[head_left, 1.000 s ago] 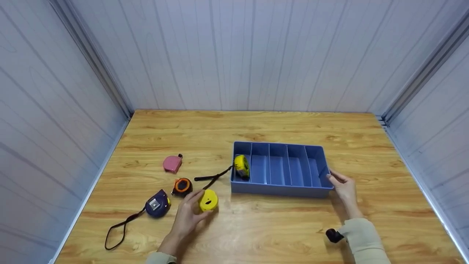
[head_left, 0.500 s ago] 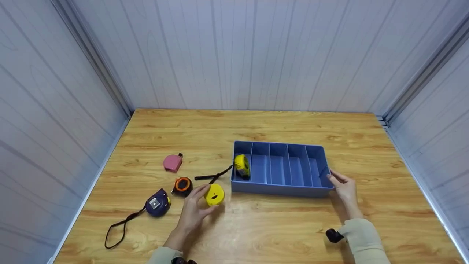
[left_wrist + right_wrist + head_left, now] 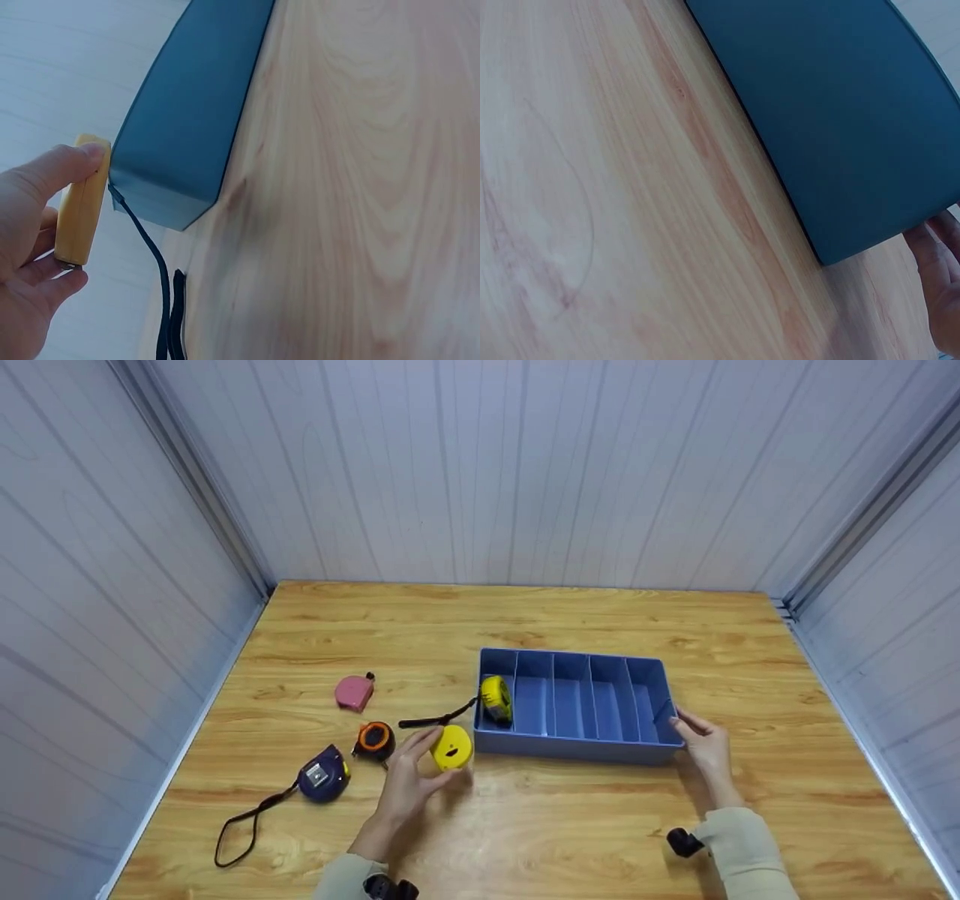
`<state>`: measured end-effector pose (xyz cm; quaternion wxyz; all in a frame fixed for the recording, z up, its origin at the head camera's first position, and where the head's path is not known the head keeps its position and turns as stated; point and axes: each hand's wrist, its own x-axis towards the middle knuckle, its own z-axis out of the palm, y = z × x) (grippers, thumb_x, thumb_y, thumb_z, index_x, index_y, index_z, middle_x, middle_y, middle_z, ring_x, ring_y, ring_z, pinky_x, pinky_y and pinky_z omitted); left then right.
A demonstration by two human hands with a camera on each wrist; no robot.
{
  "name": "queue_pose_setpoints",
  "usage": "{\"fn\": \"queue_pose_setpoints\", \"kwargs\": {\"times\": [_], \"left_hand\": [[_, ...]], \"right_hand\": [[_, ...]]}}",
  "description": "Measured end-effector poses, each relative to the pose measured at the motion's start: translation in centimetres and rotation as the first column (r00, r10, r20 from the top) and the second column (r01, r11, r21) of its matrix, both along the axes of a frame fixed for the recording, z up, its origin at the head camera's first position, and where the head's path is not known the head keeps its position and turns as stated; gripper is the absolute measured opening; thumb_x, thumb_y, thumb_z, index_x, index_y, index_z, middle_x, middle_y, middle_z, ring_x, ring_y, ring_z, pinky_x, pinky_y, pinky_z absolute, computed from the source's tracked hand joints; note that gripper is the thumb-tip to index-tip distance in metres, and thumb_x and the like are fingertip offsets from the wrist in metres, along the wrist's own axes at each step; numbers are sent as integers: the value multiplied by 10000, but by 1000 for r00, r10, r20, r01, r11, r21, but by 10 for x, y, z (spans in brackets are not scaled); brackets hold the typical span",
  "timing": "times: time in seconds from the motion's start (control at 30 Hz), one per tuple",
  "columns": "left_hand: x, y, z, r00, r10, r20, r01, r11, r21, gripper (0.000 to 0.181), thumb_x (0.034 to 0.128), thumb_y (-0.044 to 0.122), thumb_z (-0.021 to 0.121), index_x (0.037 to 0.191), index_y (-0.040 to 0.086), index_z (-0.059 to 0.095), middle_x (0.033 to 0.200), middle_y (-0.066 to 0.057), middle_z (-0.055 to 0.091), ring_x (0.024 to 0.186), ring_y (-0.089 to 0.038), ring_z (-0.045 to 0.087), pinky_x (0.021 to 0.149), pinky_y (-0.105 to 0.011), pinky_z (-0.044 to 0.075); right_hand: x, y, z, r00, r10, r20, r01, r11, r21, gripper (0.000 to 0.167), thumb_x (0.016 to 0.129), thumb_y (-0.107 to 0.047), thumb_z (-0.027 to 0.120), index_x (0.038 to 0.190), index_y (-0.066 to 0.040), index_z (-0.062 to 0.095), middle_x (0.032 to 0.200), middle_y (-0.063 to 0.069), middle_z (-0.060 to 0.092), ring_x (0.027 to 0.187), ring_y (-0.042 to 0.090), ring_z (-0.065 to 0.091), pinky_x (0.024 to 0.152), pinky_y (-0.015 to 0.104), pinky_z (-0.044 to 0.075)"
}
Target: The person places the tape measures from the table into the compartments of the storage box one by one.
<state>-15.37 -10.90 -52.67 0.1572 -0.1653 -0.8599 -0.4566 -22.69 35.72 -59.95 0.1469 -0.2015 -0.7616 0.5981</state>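
My left hand (image 3: 405, 787) pinches a round yellow tape measure (image 3: 453, 748) between thumb and fingers. It hangs above the table, just off the near left corner of a blue divided box (image 3: 577, 749). In the left wrist view this tape measure (image 3: 81, 206) is seen edge-on, thumb on top and fingertips below. My right hand (image 3: 705, 746) grips the box's right end, thumb over the rim and fingers outside. A yellow-and-black tape measure (image 3: 495, 700) stands in the leftmost compartment. Its black strap (image 3: 450, 715) trails over the left wall onto the table.
Left of the box lie a pink tape measure (image 3: 354, 693), an orange-and-black one (image 3: 374, 741) and a dark blue one (image 3: 323, 775) with a looped wrist strap (image 3: 241, 840). White panel walls (image 3: 480, 472) close in the wooden table (image 3: 570, 832) at the back and sides.
My left hand has carried the round yellow tape measure to the right and farther from me, closer to the box. My right hand and the box have stayed in place.
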Motion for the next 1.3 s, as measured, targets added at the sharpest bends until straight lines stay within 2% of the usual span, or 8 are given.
{"fn": "queue_pose_setpoints", "kwargs": {"times": [0.2, 0.37, 0.6, 0.87, 1.0, 1.07, 1.2, 1.3], "left_hand": [[-4, 7, 4, 999, -33, -9, 33, 999, 24, 630, 640, 129, 791, 1175, -74, 530, 1201, -182, 509, 1117, -285, 468, 938, -357, 369], [-6, 13, 6, 998, -53, 14, 53, 997, 49, 625, 653, 116, 782, 1189, -71, 521, 1204, -197, 498, 1120, -283, 463, 932, -357, 374], [-10, 20, 9, 998, -60, 0, 60, 997, 56, 618, 653, 129, 782, 1177, -77, 528, 1193, -203, 501, 1116, -290, 462, 944, -362, 364], [-14, 29, 13, 998, -69, -6, 69, 995, 67, 603, 661, 121, 776, 1182, -62, 532, 1193, -168, 509, 1117, -286, 462, 931, -355, 379], [-16, 35, 15, 998, -65, -25, 66, 996, 59, 604, 657, 138, 781, 1174, -60, 540, 1180, -167, 517, 1099, -289, 477, 915, -362, 394], [-18, 38, 15, 998, -62, -32, 64, 996, 60, 608, 651, 148, 786, 1167, -64, 545, 1175, -180, 520, 1096, -288, 481, 917, -359, 392], [-22, 44, 16, 997, -59, -39, 62, 996, 58, 612, 649, 160, 787, 1163, -66, 546, 1172, -178, 523, 1103, -274, 478, 928, -337, 384], [-24, 47, 17, 998, -61, -36, 63, 997, 55, 612, 655, 162, 784, 1168, -66, 541, 1181, -166, 519, 1111, -270, 471, 934, -327, 378]], "right_hand": [[0, 0, -1, 999, 3, -49, -3, 1000, 14, 308, 728, -187, 733, 1011, -76, 687, 750, -217, 634, 757, -50, 580, 647, 103, 454], [-1, 0, -3, 1000, -10, -18, 11, 1000, 27, 356, 715, -232, 744, 1031, -83, 679, 786, -198, 643, 782, -52, 571, 664, 99, 446], [2, -1, 0, 1000, -4, 18, 2, 996, 86, 374, 716, -320, 732, 1037, -134, 683, 830, -193, 642, 824, -46, 561, 694, 97, 433], [4, -3, 6, 997, 2, 75, -6, 999, 47, 437, 726, -346, 718, 1091, -115, 652, 918, -141, 647, 899, 3, 555, 724, 100, 422], [3, -3, 2, 998, -2, 57, 2, 1000, -9, 425, 733, -307, 721, 1092, -92, 649, 895, -160, 647, 914, 10, 550, 730, 97, 418], [3, -3, 0, 999, 5, 36, 0, 993, -122, 391, 726, -256, 734, 1073, -91, 660, 881, -159, 650, 924, 25, 536, 715, 103, 415], [5, -4, 1, 1000, 4, -8, -6, 976, -218, 344, 704, -223, 753, 1026, -119, 688, 855, -157, 652, 915, 28, 533, 697, 101, 420], [9, -6, 6, 998, 30, -46, -43, 946, -322, 340, 687, -210, 767, 1010, -128, 696, 885, -120, 660, 783, 28, 544, 548, 133, 434]]}}
